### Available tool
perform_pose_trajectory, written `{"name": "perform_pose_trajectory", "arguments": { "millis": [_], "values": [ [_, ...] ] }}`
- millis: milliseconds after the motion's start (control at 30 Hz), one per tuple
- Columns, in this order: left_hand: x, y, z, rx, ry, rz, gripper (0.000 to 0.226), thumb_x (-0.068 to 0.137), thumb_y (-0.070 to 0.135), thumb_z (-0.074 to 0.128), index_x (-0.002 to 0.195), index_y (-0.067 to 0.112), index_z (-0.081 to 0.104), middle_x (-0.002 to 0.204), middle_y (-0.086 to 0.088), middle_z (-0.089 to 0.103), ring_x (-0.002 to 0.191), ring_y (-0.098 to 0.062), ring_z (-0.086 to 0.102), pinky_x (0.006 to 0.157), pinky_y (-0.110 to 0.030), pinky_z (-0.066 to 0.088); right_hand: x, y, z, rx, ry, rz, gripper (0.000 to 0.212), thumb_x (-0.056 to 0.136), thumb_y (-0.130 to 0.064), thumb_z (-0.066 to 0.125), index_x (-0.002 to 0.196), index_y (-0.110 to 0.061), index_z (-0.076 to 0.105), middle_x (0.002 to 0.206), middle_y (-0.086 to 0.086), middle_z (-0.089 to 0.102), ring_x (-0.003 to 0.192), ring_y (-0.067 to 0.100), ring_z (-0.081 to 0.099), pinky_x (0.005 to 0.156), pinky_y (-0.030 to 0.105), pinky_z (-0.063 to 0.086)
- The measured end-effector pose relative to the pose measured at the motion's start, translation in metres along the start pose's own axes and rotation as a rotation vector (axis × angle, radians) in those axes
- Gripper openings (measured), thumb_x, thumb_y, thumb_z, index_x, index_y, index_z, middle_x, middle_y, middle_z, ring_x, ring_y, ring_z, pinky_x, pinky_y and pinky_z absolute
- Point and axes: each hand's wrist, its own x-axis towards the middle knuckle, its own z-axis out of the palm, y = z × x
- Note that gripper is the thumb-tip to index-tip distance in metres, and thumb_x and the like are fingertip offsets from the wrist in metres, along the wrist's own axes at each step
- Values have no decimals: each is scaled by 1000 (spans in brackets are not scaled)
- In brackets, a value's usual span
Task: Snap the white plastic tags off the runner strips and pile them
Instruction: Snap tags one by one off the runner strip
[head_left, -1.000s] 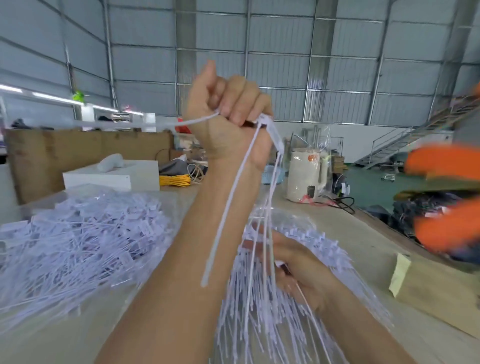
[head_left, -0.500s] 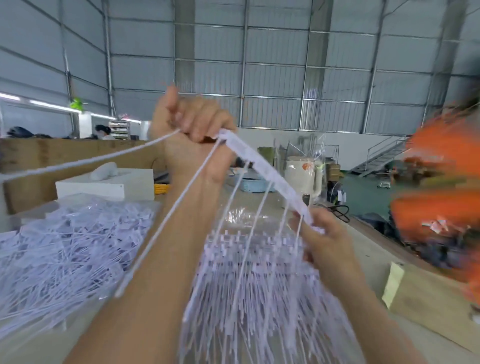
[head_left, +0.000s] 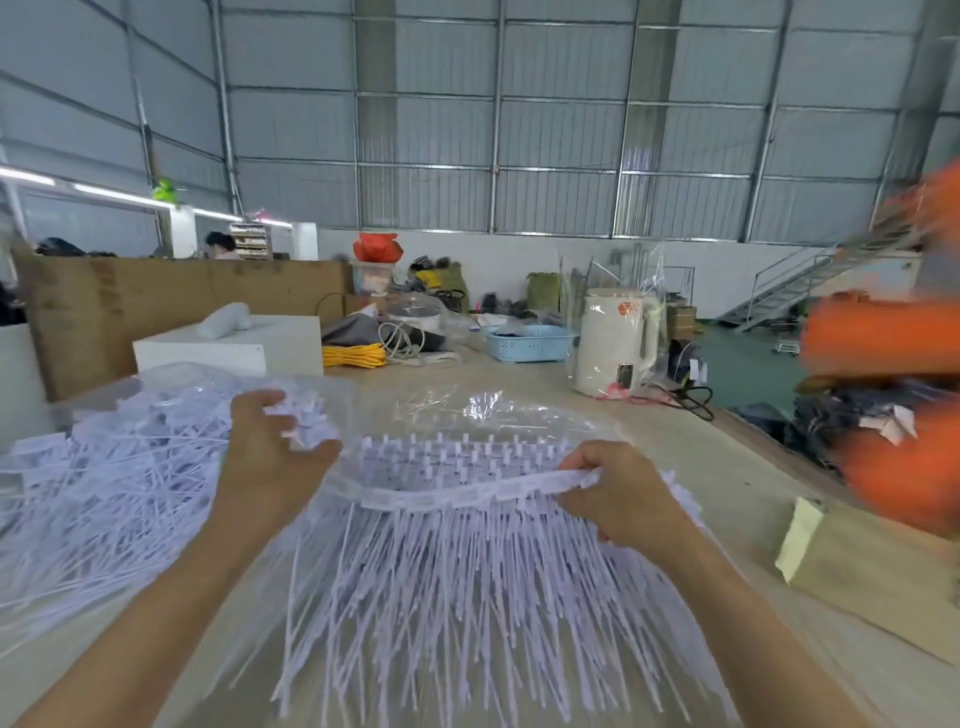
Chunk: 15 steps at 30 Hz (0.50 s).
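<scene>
Pinching the runner strip (head_left: 467, 493), right hand (head_left: 618, 493); left hand (head_left: 270, 457) grips loose tags (head_left: 306, 426)

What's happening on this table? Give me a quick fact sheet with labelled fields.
Place: large metal-walled hall
Left hand: holds a few loose white tags over the loose pile
Right hand: pinches one end of a runner strip
Unsnapped strips: heaped between the arms
Behind: white kettle, blue basket

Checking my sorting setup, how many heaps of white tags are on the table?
2: a loose pile on the left, and a heap in the middle under both hands. More may lie out of view.
</scene>
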Motion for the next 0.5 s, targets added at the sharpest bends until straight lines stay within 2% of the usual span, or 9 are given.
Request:
{"name": "perform_pose_trajectory", "arguments": {
  "millis": [67,167,200,267,333,367,433,467,500],
  "values": [
    [-10,15,2,398,128,302,67,72,16,79,129,13,42,124,-15,52,110,-31,50,88,-42,41,4,0,12,-111,-38,-59,9,80,0,64,79,-9,63,69,-1,55,47,11,50,39,16,37],
    [-35,49,24,852,-19,561,58,81,20,67,132,23,38,135,-7,40,131,-27,30,106,-58,21,7,0,23,-281,-45,-68,10,82,-5,59,90,-8,65,88,5,64,65,15,53,52,21,42],
    [-47,59,33,1035,-28,616,61,80,14,64,132,21,33,135,-9,36,134,-28,24,107,-66,10,7,-1,25,-332,-29,-67,11,83,-6,57,90,-7,66,91,7,66,68,16,54,53,21,42],
    [-66,75,49,1255,11,643,63,75,3,60,130,12,31,133,-16,32,137,-36,16,97,-75,-11,5,0,27,-359,11,-53,8,82,-5,57,85,-8,64,89,8,67,69,17,55,54,22,44],
    [-75,83,62,1248,-7,670,62,73,0,59,129,8,34,134,-19,30,137,-39,13,91,-75,-18,3,2,27,-361,38,-50,8,81,-6,58,83,-13,60,89,5,65,74,18,56,61,24,46],
    [-76,84,70,1185,-138,685,62,76,5,60,132,9,33,136,-18,29,138,-37,12,95,-74,-17,3,3,26,-331,43,-57,8,80,-6,60,84,-13,61,87,3,64,75,16,55,63,24,44],
    [-75,81,85,984,-606,610,61,86,19,60,138,13,29,139,-10,34,137,-28,21,108,-66,-3,1,0,23,-205,46,-67,11,78,-5,64,75,-15,61,77,-2,60,65,9,54,56,20,40],
    [-74,78,91,862,-842,532,63,88,21,59,140,14,25,136,-8,40,132,-26,32,111,-60,9,0,-3,20,-143,48,-68,18,78,-2,65,69,-16,58,70,-3,57,59,8,52,51,19,39],
    [-74,73,96,754,-988,483,65,88,20,59,142,15,21,132,-7,46,123,-24,44,110,-53,27,-1,-4,17,-110,42,-78,20,78,-1,65,66,-15,58,66,-3,54,56,12,51,48,20,39]
  ]
}}
